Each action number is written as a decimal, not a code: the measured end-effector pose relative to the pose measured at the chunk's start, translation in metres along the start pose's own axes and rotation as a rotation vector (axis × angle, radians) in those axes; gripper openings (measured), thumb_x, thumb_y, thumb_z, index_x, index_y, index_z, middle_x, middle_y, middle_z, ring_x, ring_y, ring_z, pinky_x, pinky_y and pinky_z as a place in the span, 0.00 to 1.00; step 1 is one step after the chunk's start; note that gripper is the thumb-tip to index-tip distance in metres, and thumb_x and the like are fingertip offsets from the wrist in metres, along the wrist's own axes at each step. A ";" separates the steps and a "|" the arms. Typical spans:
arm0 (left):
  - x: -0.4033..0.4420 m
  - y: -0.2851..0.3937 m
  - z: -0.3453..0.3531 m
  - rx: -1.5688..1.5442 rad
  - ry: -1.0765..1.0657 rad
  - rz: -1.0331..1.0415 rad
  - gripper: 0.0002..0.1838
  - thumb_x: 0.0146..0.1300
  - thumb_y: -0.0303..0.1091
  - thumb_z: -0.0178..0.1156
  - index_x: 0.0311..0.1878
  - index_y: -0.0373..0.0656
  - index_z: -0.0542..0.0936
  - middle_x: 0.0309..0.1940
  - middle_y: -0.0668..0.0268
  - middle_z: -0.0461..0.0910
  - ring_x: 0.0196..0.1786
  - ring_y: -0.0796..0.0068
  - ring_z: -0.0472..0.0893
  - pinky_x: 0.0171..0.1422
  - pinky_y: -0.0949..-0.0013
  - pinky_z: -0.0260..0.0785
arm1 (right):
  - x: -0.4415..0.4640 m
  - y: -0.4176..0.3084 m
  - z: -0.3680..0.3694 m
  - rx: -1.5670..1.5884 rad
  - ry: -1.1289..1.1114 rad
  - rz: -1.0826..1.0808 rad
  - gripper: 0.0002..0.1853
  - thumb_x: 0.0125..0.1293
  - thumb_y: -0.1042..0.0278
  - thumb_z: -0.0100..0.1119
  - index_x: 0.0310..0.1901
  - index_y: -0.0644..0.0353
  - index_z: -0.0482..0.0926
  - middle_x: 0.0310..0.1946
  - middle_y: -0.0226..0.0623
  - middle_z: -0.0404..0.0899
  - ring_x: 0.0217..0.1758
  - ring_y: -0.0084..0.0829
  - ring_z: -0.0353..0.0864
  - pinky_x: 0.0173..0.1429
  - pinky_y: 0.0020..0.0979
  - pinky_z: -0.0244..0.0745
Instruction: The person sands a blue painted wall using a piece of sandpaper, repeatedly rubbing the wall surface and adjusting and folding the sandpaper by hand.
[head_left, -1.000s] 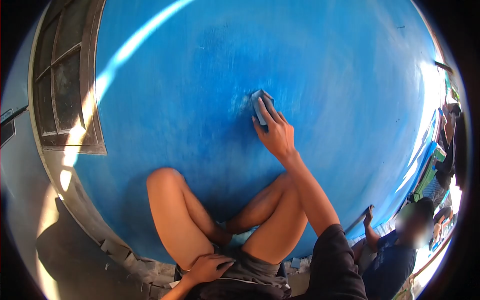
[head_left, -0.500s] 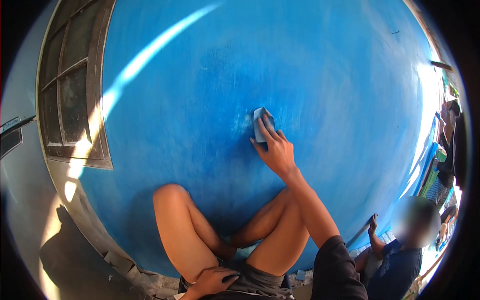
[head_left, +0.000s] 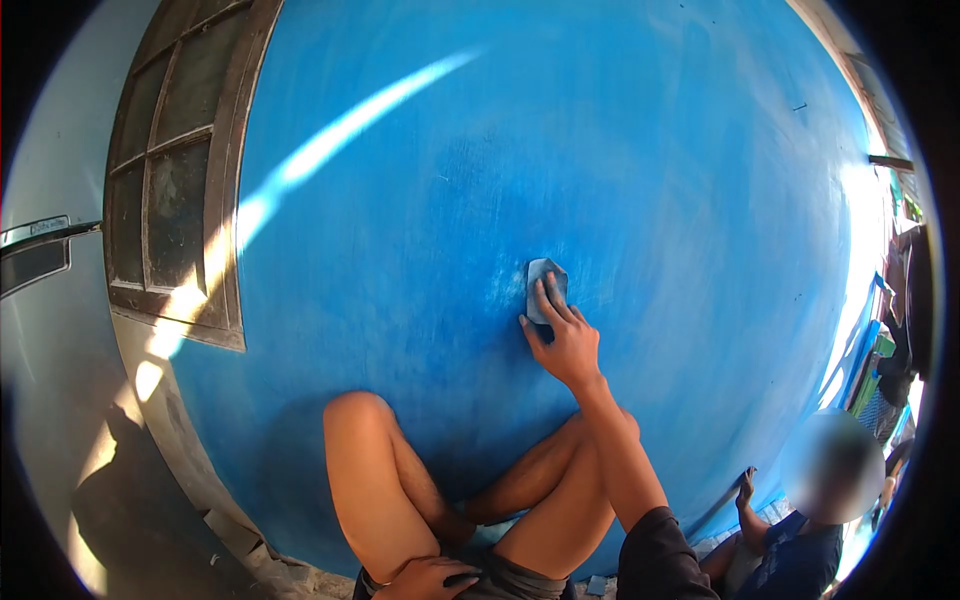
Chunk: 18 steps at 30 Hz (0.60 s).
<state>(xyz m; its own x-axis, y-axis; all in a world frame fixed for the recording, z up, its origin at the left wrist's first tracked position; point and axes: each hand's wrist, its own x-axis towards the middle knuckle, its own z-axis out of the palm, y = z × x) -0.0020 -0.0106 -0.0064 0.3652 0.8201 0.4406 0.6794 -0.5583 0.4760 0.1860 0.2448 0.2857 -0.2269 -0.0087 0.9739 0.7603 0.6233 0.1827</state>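
My right hand (head_left: pixel 568 345) presses a folded piece of grey sandpaper (head_left: pixel 546 290) against the blue wall (head_left: pixel 400 270), with its fingers spread over the sheet. Pale scuffed marks show on the paint around the sandpaper. At the bottom of the view, my left hand (head_left: pixel 425 578) lies flat on my lap near the dark shorts, holding nothing that I can see. My bent knees are on either side, close to the wall.
A wooden-framed window (head_left: pixel 175 190) is at the left, beside a grey surface with a dark handle-like fitting (head_left: pixel 40 255). Another person (head_left: pixel 800 545) sits low at the right, one hand at the wall. Rubble (head_left: pixel 270 568) lies along the wall's base.
My view has tilted slightly, so the wall and window appear lower and further right. My right hand stays with the sandpaper on nearly the same patch. My left hand has hardly moved.
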 end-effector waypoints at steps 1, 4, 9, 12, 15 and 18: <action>0.001 -0.002 0.000 -0.004 -0.003 0.001 0.15 0.70 0.50 0.65 0.50 0.54 0.90 0.43 0.65 0.90 0.45 0.63 0.88 0.53 0.62 0.80 | 0.002 0.000 -0.001 -0.003 -0.004 0.001 0.33 0.63 0.53 0.72 0.70 0.48 0.78 0.71 0.32 0.76 0.34 0.39 0.87 0.33 0.33 0.84; -0.002 -0.004 0.003 -0.062 0.006 -0.006 0.14 0.70 0.50 0.65 0.49 0.54 0.91 0.42 0.65 0.90 0.44 0.63 0.88 0.52 0.63 0.81 | -0.002 -0.001 -0.005 -0.012 -0.049 0.019 0.34 0.64 0.52 0.72 0.71 0.48 0.77 0.72 0.31 0.76 0.35 0.39 0.87 0.33 0.32 0.84; 0.002 0.007 -0.009 -0.112 -0.030 -0.052 0.17 0.69 0.45 0.64 0.52 0.45 0.89 0.50 0.56 0.88 0.51 0.53 0.87 0.59 0.54 0.78 | -0.002 0.006 0.000 -0.001 -0.016 -0.036 0.33 0.65 0.54 0.71 0.72 0.46 0.75 0.72 0.31 0.75 0.36 0.39 0.89 0.33 0.33 0.84; -0.001 0.002 -0.003 -0.109 -0.022 -0.034 0.17 0.68 0.45 0.64 0.52 0.46 0.89 0.50 0.56 0.88 0.51 0.53 0.87 0.58 0.54 0.78 | -0.003 0.008 0.001 0.008 -0.036 -0.022 0.31 0.67 0.55 0.70 0.71 0.46 0.76 0.72 0.32 0.75 0.37 0.40 0.90 0.33 0.34 0.84; 0.000 0.002 -0.003 -0.149 -0.033 -0.039 0.17 0.68 0.44 0.64 0.53 0.47 0.89 0.49 0.56 0.88 0.51 0.53 0.87 0.58 0.55 0.78 | -0.002 0.003 -0.002 -0.006 -0.038 -0.003 0.29 0.69 0.57 0.68 0.71 0.46 0.76 0.72 0.32 0.75 0.37 0.41 0.89 0.33 0.35 0.84; 0.003 0.014 -0.017 -0.122 -0.083 -0.062 0.17 0.68 0.44 0.64 0.53 0.47 0.88 0.49 0.56 0.88 0.51 0.53 0.87 0.59 0.55 0.78 | -0.003 0.001 -0.001 -0.011 -0.028 0.009 0.27 0.71 0.58 0.66 0.70 0.46 0.77 0.72 0.33 0.75 0.37 0.42 0.89 0.33 0.35 0.85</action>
<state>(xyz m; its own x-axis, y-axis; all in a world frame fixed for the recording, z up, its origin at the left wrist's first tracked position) -0.0022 -0.0182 0.0146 0.3792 0.8584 0.3455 0.6221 -0.5129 0.5916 0.1882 0.2443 0.2827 -0.2362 0.0188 0.9715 0.7690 0.6148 0.1751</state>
